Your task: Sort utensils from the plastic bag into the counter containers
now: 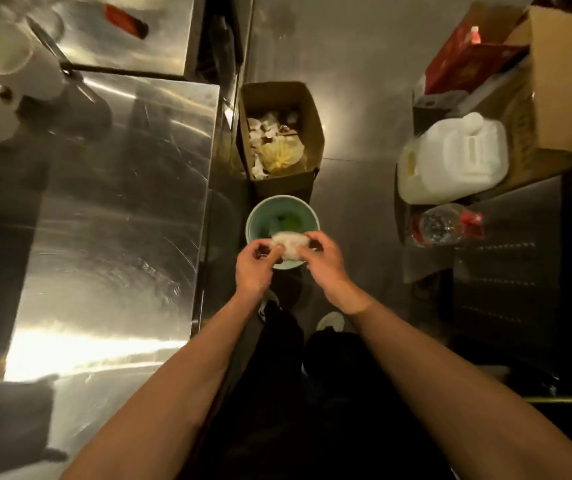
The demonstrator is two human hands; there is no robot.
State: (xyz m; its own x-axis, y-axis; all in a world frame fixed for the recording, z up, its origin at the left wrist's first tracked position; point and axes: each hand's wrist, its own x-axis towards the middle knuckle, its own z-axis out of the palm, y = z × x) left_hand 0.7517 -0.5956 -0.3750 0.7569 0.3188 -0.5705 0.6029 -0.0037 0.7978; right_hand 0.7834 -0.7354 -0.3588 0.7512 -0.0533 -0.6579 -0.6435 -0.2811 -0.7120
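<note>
A small crumpled clear plastic bag [289, 245] is held between both hands over a pale green bucket [260, 216] on the floor. My left hand [255, 268] pinches the bag's left end with curled fingers. Its right end is gripped by my right hand [324, 259]. What is inside the bag cannot be made out. White round containers [0, 57] stand on the steel counter [114, 202] at the far left, blurred.
A cardboard box [314, 133] filled with paper and plastic waste stands just beyond the bucket. To the right are a white jug [461, 157], a clear bottle with a red label [445, 225] and cardboard boxes [551, 84]. My feet are below the bucket.
</note>
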